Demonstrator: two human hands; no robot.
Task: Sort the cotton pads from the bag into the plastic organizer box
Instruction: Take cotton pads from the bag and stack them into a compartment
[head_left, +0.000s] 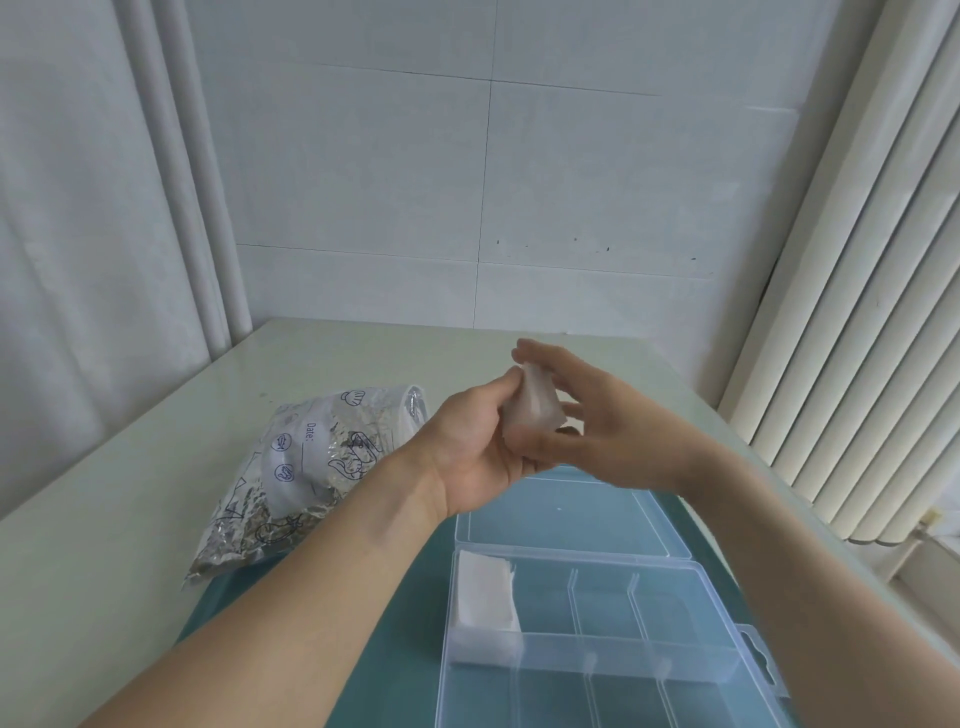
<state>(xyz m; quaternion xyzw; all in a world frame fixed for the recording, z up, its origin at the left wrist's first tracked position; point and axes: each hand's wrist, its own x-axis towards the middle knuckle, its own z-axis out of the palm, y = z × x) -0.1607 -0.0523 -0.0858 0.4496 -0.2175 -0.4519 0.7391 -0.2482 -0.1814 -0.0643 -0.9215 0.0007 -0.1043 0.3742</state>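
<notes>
My left hand (475, 447) and my right hand (597, 421) meet in the air above the open lid of the organizer box (691, 665). Both hold a small stack of white cotton pads (532, 410), the left fingers curled under it and the right fingers pinching its far side. The clear plastic box lies open on a teal mat (395, 639). One compartment at its back left holds a stack of cotton pads (485, 597); the other compartments in view hold nothing. The silvery printed bag (306, 478) lies on the table to the left of my hands.
The pale table (130, 519) stands in a corner, with a tiled wall behind it and a curtain at the left. A white radiator (852, 364) runs along the right side. The box lid (571, 514) lies flat behind the compartments.
</notes>
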